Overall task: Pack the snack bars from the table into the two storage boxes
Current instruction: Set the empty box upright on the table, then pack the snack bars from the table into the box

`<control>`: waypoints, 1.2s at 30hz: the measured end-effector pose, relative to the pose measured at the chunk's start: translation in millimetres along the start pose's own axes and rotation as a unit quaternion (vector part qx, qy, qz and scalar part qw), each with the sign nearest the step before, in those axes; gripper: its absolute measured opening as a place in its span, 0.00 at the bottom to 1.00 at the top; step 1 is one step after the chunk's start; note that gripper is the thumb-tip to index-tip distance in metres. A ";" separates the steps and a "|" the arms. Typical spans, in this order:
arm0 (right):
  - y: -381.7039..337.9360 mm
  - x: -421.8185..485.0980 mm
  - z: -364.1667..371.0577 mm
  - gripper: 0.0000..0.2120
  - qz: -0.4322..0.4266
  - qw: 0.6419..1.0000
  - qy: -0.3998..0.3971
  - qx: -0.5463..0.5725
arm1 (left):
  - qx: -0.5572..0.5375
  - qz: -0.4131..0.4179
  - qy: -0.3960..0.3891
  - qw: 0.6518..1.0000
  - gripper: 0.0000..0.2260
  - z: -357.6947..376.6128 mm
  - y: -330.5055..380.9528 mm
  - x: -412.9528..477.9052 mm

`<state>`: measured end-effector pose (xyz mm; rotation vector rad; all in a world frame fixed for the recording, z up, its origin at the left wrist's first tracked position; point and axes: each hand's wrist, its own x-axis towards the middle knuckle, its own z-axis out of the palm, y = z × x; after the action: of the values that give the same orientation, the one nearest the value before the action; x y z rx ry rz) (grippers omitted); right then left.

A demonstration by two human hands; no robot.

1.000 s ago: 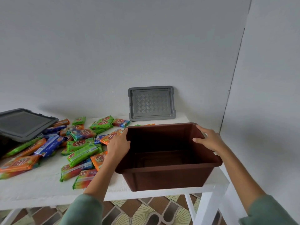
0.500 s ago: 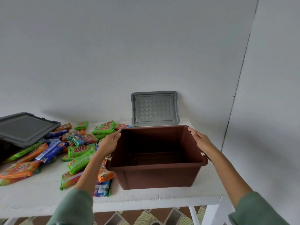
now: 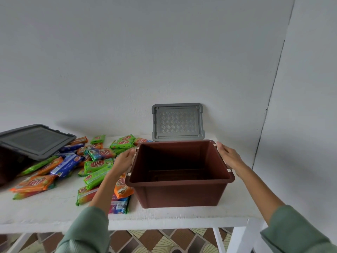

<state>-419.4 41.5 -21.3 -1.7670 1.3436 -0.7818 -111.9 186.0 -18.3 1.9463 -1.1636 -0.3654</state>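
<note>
An empty brown storage box (image 3: 179, 182) stands on the white table (image 3: 51, 209) at the right. My left hand (image 3: 123, 161) grips its left rim and my right hand (image 3: 230, 158) grips its right rim. Several snack bars (image 3: 98, 164) in green, orange and blue wrappers lie in a loose pile left of the box; one orange bar (image 3: 122, 189) and a blue one (image 3: 119, 205) lie against its left wall. A second brown box (image 3: 8, 163) shows at the far left edge, mostly cut off, with a dark grey lid (image 3: 34, 140) tilted on top of it.
A light grey lid (image 3: 177, 122) leans upright against the wall behind the brown box. The table's right end sits close to a side wall. A patterned tile floor (image 3: 164, 240) shows below the front edge.
The brown box has moved back from the table's front right corner and left toward the bars. Both hands have shifted along its side rims.
</note>
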 end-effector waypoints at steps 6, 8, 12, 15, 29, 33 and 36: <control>-26.3 6.7 8.3 0.29 -0.050 0.974 -0.024 -0.219 | 0.173 0.030 -0.044 0.984 0.27 18.6 16.5 7.0; -19.4 4.3 16.1 0.31 -0.038 0.961 -0.054 -0.267 | 0.257 0.027 -0.079 0.963 0.31 24.7 12.5 7.1; -7.7 7.4 16.1 0.35 -0.023 0.962 -0.076 -0.261 | 0.285 0.038 -0.089 0.953 0.33 23.5 10.1 7.9; -10.9 4.8 14.3 0.35 -0.023 0.963 -0.052 -0.262 | 0.221 0.039 -0.082 0.971 0.31 20.5 13.0 5.2; -175.5 -10.5 167.6 0.31 -0.220 0.958 -0.128 -0.130 | 0.081 -0.035 0.134 0.987 0.18 -134.9 -69.7 -1.3; -209.7 -18.3 250.1 0.30 -0.236 0.948 -0.170 -0.132 | 0.104 -0.057 0.131 0.984 0.17 -181.6 -114.7 22.9; -215.3 -26.0 306.2 0.31 -0.228 0.941 -0.216 -0.124 | 0.140 -0.076 0.099 0.982 0.20 -196.5 -151.2 43.7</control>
<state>-65.2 162.7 4.1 -2.3311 0.7708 -0.4224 119.8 283.6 -5.4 2.2660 -0.9808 -0.0860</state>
